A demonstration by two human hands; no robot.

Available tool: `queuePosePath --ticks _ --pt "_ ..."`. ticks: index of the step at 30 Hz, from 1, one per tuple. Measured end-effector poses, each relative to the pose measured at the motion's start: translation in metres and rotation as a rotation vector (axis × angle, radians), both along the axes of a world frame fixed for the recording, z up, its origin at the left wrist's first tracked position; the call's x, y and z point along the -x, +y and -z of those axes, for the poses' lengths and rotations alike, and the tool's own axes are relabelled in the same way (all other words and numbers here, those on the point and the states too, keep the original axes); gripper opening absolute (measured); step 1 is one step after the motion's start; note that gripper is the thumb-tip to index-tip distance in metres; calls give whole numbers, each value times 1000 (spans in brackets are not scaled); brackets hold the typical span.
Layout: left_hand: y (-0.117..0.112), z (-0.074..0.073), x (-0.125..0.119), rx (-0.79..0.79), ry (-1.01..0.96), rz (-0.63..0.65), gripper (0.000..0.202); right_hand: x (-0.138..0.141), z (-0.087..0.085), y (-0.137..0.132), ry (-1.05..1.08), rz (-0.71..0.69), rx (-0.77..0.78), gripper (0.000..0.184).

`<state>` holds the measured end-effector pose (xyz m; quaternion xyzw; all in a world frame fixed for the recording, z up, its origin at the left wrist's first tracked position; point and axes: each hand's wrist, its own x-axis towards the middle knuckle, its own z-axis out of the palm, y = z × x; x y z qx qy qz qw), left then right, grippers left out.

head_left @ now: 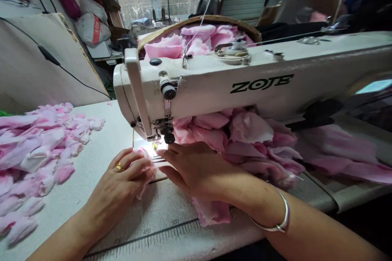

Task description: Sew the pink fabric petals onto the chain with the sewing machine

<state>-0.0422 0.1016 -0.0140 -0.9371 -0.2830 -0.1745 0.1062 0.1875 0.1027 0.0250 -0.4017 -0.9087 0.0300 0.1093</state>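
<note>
My left hand (118, 183), with a gold ring, is curled over a small pink fabric piece (143, 167) beside the presser foot (159, 132) of a white ZOTE sewing machine (196, 85). My right hand (192, 169) lies flat with its fingers spread, and its fingertips are close to the needle area. A strip of pink fabric (211, 212) sticks out below that palm. A silver bangle (275, 216) circles my right wrist. The needle tip is hidden by the glare and my fingers.
A heap of pink fabric pieces (248, 138) lies behind the machine head. Another pile (39, 151) covers the white table's left side. A round basket (196, 28) of pink pieces stands behind the machine. A ruler scale (147, 236) runs along the table's front edge.
</note>
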Motion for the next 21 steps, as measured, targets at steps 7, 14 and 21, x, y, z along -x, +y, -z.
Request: queuePosePath --ticks 7,14,21 --pt "1 3 1 78 -33 19 26 4 -4 5 -258 -5 8 20" --pt "1 2 -1 88 4 11 26 1 -7 5 -323 -62 -57 28" --pt "-1 -1 -1 123 -11 -5 27 0 4 3 -358 -131 -202 19"
